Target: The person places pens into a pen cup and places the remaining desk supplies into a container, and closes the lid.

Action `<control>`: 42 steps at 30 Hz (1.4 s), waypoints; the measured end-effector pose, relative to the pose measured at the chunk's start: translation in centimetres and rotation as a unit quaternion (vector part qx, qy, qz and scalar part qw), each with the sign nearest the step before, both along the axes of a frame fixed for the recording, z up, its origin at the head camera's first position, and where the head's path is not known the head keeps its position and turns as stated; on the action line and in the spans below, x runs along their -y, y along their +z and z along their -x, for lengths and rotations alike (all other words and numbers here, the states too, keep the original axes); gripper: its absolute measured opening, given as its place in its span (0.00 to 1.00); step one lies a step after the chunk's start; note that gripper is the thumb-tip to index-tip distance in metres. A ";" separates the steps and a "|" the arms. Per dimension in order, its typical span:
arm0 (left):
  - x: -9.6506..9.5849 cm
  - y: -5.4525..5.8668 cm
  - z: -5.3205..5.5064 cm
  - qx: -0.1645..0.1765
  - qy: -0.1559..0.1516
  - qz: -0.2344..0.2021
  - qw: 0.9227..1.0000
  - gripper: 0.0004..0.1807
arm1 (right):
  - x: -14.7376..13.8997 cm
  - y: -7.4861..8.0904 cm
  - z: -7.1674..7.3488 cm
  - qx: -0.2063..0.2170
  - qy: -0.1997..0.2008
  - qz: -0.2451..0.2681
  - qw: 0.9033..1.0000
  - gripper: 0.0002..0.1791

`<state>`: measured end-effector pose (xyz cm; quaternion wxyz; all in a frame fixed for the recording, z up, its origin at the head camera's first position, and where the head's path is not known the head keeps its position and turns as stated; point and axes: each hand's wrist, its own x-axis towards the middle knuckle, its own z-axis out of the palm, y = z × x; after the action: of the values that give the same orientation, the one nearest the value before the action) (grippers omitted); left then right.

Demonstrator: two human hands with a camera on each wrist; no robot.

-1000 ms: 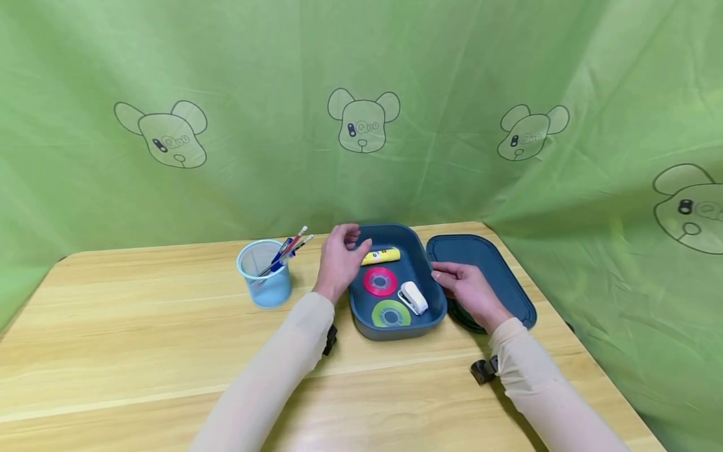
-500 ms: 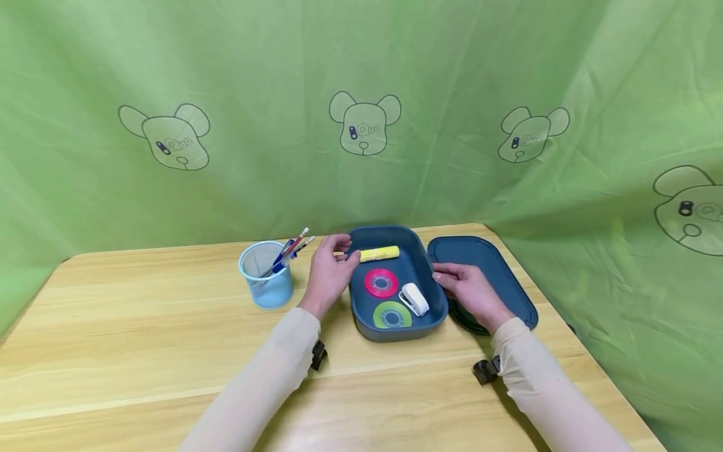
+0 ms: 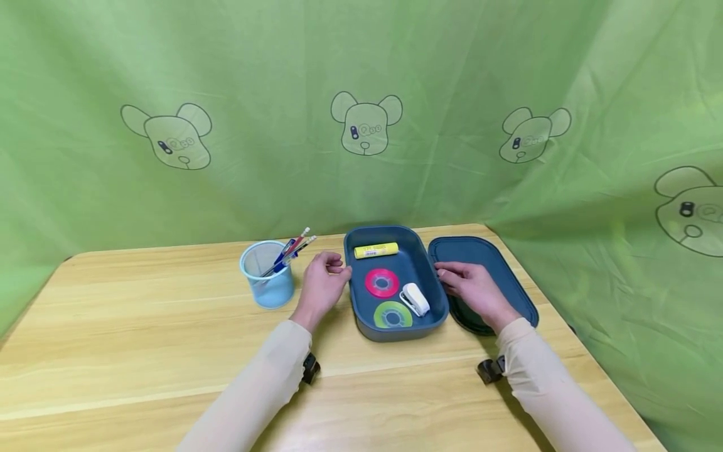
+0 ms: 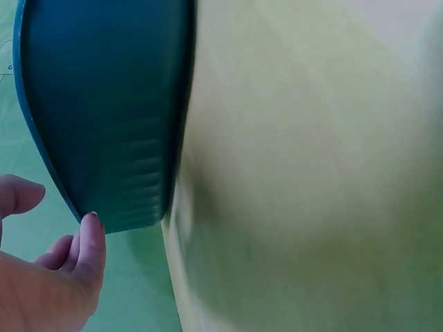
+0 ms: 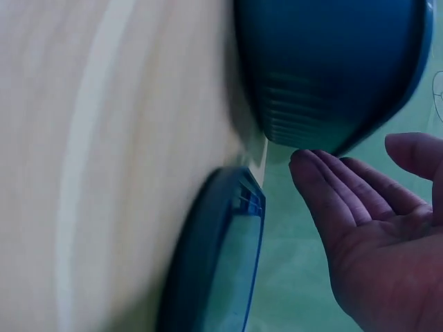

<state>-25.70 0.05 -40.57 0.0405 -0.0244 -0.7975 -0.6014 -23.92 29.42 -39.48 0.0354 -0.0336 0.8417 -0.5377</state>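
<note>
A dark blue rectangular box (image 3: 390,334) stands on the table. Inside lie a yellow glue stick (image 3: 376,250), a pink tape roll (image 3: 381,283), a green tape roll (image 3: 393,315) and a small white stapler (image 3: 415,299). My left hand (image 3: 322,287) is at the box's left side, fingers loosely bent and thumb near the rim; the left wrist view has its fingertips (image 4: 91,232) by the rim's corner. On the other side, my right hand (image 3: 474,290) has its fairly straight fingers (image 5: 325,200) at the right wall, holding nothing. Whether they touch the wall is unclear.
The box's dark blue lid (image 3: 511,292) lies flat right of the box, partly under my right hand. A light blue mesh pen cup (image 3: 271,292) with pens and pencils stands to the left. Behind the wooden table (image 3: 141,339) hangs a green curtain (image 3: 260,176).
My left hand has drawn back left, off the glue stick and out of the box. The glue stick now lies slightly farther back, fully in sight. My right hand has barely moved.
</note>
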 end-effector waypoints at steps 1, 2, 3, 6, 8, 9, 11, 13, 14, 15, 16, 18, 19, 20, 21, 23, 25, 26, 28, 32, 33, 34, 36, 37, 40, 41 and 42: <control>0.1 -0.1 -0.1 0.003 0.001 0.002 1.000 0.20 | -0.1 0.1 0.0 -0.005 0.004 0.002 1.000 0.25; 0.1 -0.1 -0.2 0.006 0.000 0.003 1.000 0.19 | -0.2 0.2 0.0 -0.009 0.006 0.007 1.000 0.25; 0.2 -0.2 -0.3 0.008 -0.003 0.003 1.000 0.19 | -0.3 0.4 0.0 -0.014 0.007 0.007 1.000 0.24; 0.3 -0.3 -0.5 0.014 -0.013 0.005 1.000 0.17 | -1.0 0.8 0.0 -0.022 0.010 0.001 1.000 0.23; 0.3 -0.3 -0.6 0.016 -0.020 0.005 1.000 0.16 | -1.7 1.2 0.0 -0.027 0.006 -0.017 0.999 0.22; 0.3 -0.3 -0.6 0.018 -0.022 0.006 1.000 0.16 | -2.1 1.3 0.1 -0.030 0.003 -0.029 0.999 0.22; 0.3 -0.4 -0.6 0.019 -0.025 0.006 0.999 0.15 | -3.3 1.5 0.2 -0.039 -0.007 -0.060 0.997 0.21; 0.4 -0.6 -0.6 0.020 -0.024 0.005 0.999 0.14 | -4.7 1.7 0.4 -0.049 -0.022 -0.105 0.993 0.21; 0.4 -0.6 -0.6 0.020 -0.024 0.005 0.999 0.14 | -5.4 1.7 0.6 -0.053 -0.029 -0.123 0.991 0.20; 0.4 -0.7 -0.6 0.021 -0.024 0.004 1.000 0.14 | -6.3 1.8 0.7 -0.056 -0.036 -0.150 0.986 0.20; 0.5 -0.8 -0.6 0.021 -0.023 0.004 1.000 0.13 | -7.2 1.8 0.9 -0.058 -0.042 -0.180 0.981 0.19; 0.5 -0.9 -0.5 0.023 -0.023 0.003 0.999 0.13 | -9.0 1.7 1.1 -0.058 -0.046 -0.232 0.970 0.19; 0.5 -0.9 -0.6 0.024 -0.024 0.002 0.999 0.14 | -9.9 1.7 1.2 -0.056 -0.048 -0.258 0.963 0.18; 0.5 -0.9 -0.6 0.026 -0.024 0.000 0.999 0.14 | -10.7 1.6 1.3 -0.054 -0.048 -0.281 0.957 0.19; 0.5 -0.9 -0.6 0.028 -0.025 -0.006 0.999 0.14 | -11.4 1.6 1.3 -0.048 -0.046 -0.305 0.950 0.19; 0.5 -1.0 -0.6 0.039 -0.029 -0.031 0.998 0.15 | -12.6 1.5 1.2 -0.029 -0.038 -0.339 0.939 0.22; 0.5 -1.0 -0.6 0.053 -0.032 -0.063 0.996 0.15 | -13.2 1.5 1.0 -0.007 -0.029 -0.366 0.930 0.24; 0.5 -1.0 -0.6 0.061 -0.032 -0.081 0.994 0.15 | -13.5 1.4 0.9 0.005 -0.022 -0.374 0.927 0.25; 0.6 -1.0 -0.6 0.074 -0.033 -0.108 0.991 0.15 | -13.9 1.2 0.8 0.023 -0.012 -0.388 0.921 0.25; 0.6 -1.0 -0.6 0.083 -0.030 -0.121 0.989 0.15 | -14.7 0.8 0.8 0.033 -0.008 -0.390 0.920 0.23; 0.6 -1.0 -0.6 0.085 -0.030 -0.122 0.988 0.16 | -14.9 0.6 0.9 0.032 -0.008 -0.386 0.922 0.22; 0.6 -1.0 -0.6 0.085 -0.030 -0.122 0.988 0.16 | -15.0 0.4 1.0 0.033 -0.009 -0.380 0.924 0.21; 0.5 -1.1 -0.6 0.088 -0.029 -0.123 0.988 0.15 | -15.3 0.1 1.2 0.033 -0.011 -0.362 0.932 0.19; 0.5 -1.1 -0.6 0.091 -0.028 -0.127 0.987 0.15 | -15.5 -0.1 1.3 0.033 -0.012 -0.353 0.935 0.18; 0.5 -1.1 -0.6 0.098 -0.028 -0.151 0.983 0.15 | -15.8 -0.5 1.7 0.037 -0.015 -0.335 0.941 0.16; 0.5 -1.1 -0.5 0.101 -0.027 -0.161 0.981 0.15 | -15.8 -0.6 1.8 0.038 -0.016 -0.332 0.942 0.16; 0.4 -1.2 -0.5 0.103 -0.027 -0.170 0.980 0.15 | -15.9 -0.7 1.9 0.039 -0.017 -0.332 0.942 0.15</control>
<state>-25.16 -0.40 -41.72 -0.0547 0.0230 -0.6824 -0.7285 -25.78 45.33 -40.14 0.0684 0.0158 0.9708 -0.2294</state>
